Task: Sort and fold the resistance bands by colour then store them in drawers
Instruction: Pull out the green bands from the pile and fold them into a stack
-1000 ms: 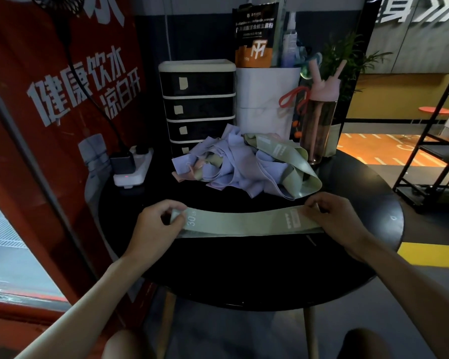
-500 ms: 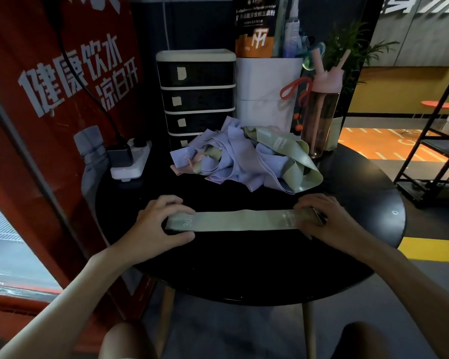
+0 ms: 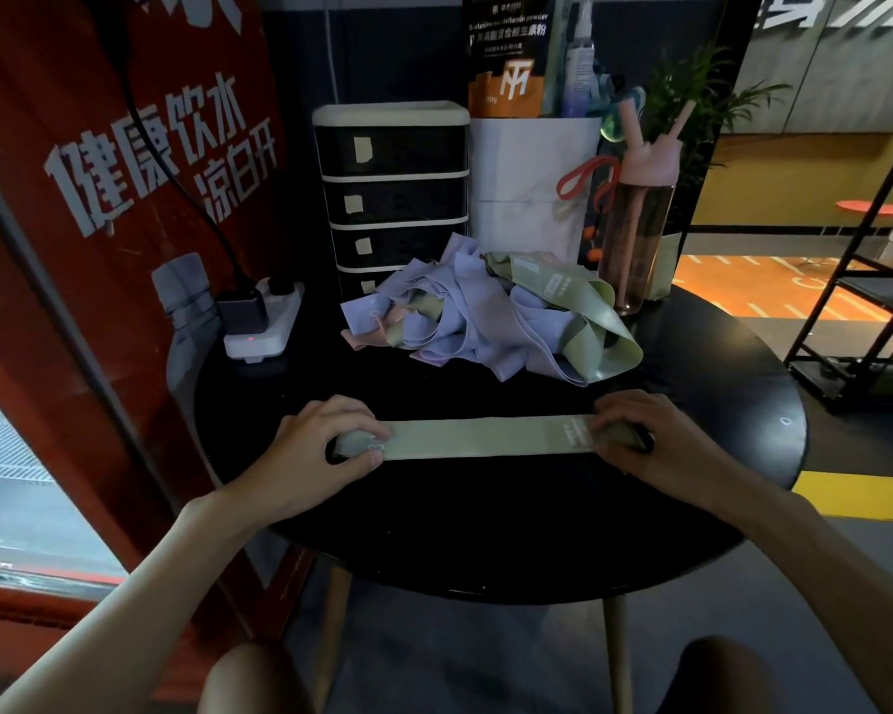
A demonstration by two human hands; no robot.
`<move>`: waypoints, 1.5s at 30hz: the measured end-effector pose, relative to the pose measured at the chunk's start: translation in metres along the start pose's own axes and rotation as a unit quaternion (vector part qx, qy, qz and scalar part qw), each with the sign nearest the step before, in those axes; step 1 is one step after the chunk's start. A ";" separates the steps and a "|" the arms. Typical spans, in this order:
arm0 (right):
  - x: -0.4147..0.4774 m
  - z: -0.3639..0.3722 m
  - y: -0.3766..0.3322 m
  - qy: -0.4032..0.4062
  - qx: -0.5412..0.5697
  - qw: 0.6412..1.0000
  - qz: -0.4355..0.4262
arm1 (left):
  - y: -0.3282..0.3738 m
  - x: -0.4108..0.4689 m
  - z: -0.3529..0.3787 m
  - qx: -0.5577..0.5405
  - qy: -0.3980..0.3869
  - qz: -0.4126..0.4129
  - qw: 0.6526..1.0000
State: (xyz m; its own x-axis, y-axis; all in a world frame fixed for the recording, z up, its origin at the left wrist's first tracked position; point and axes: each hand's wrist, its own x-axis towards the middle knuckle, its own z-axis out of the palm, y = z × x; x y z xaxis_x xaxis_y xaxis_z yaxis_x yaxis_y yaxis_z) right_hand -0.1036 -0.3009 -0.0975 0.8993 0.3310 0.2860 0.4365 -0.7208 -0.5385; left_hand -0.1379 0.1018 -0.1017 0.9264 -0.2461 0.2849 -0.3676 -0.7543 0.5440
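A round black table [image 3: 485, 548] with pale wooden legs stands beside a red banner [image 3: 99, 198] that carries white Chinese letters, and the room around it is rather dark. Near the front edge of the table one green resistance band [image 3: 485, 438] lies flat and stretched straight from left to right. The left hand [image 3: 320, 448] holds its left end, with the fingers curled over the top and the thumb pressed against the near edge. The right hand [image 3: 661, 445] holds the right end in the same way, with the fingers bent over it, so a small part of the band shows under them. Behind this band, well apart from it, there is a loose pile of bands [image 3: 465, 322], mostly lilac, with some green loops on the right and a little pink at the left. At the back stands a small drawer unit [image 3: 393, 198] with a cream top, black drawer fronts and pale labels; its drawers look closed, and the lowest one is partly hidden by the pile. Just beside it on the right is a white container [image 3: 527, 188] holding an orange pouch [image 3: 506, 59], and then a pink water bottle [image 3: 640, 234]. A white power strip [image 3: 264, 329] lies at the left edge of the table.
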 end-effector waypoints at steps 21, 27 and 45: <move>0.013 -0.009 0.006 0.031 -0.058 0.996 0.060 | 0.043 0.046 -0.004 0.023 0.045 0.033 0.998; 0.017 -0.001 0.014 0.037 -0.085 0.993 0.072 | 0.094 0.149 0.020 -0.021 0.081 0.045 0.995; 0.017 -0.005 0.011 0.039 -0.083 0.993 0.076 | 0.110 0.253 0.055 0.012 0.126 -0.035 0.991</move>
State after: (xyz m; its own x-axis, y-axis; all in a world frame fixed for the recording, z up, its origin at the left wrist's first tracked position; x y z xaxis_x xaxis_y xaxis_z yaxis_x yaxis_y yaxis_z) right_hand -0.0837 -0.3062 -0.0949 0.9470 0.1671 0.2742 0.2790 -0.8511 -0.4448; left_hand 0.0608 -0.0770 -0.0133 0.8987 -0.0352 0.4372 -0.2985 -0.7795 0.5508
